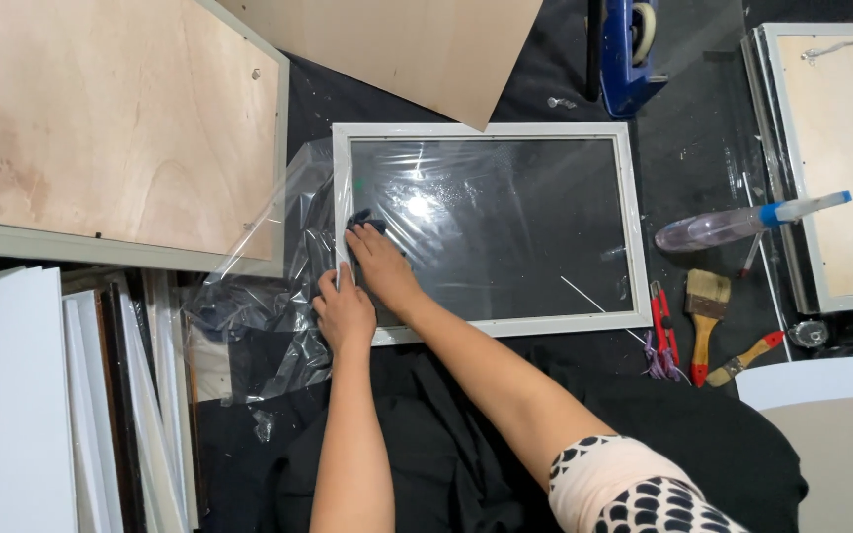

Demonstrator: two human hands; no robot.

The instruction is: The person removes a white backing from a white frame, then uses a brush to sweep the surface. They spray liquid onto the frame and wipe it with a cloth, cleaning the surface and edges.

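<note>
While lying flat on the dark bench, frame sitting white-edged near the middle, its glass glaring under a light spot and showing smears. Pressing down on the glass at the near-left corner: right hand, fingers held together and flat over a small dark cloth, the cloth just peeking out past the fingertips. Resting on the frame's left rail just beside it: left hand, fingers curled together against the rail, gripping nothing else. Spilling off the frame's left side and bunching over the bench edge: clear plastic film, crumpled, touching the frame and reaching under the left hand.

Lying to the right of the frame, well apart from both hands: spray bottle on its side, clear with a blue collar; below it a brush with a wooden handle, a red-handled tool, and a second small tool with a red tip. Leaning in from the upper left and top: plywood boards. Standing at the top edge: blue tape dispenser. Stacked at the lower left: white panels. Showing at the far right: another backed frame.
</note>
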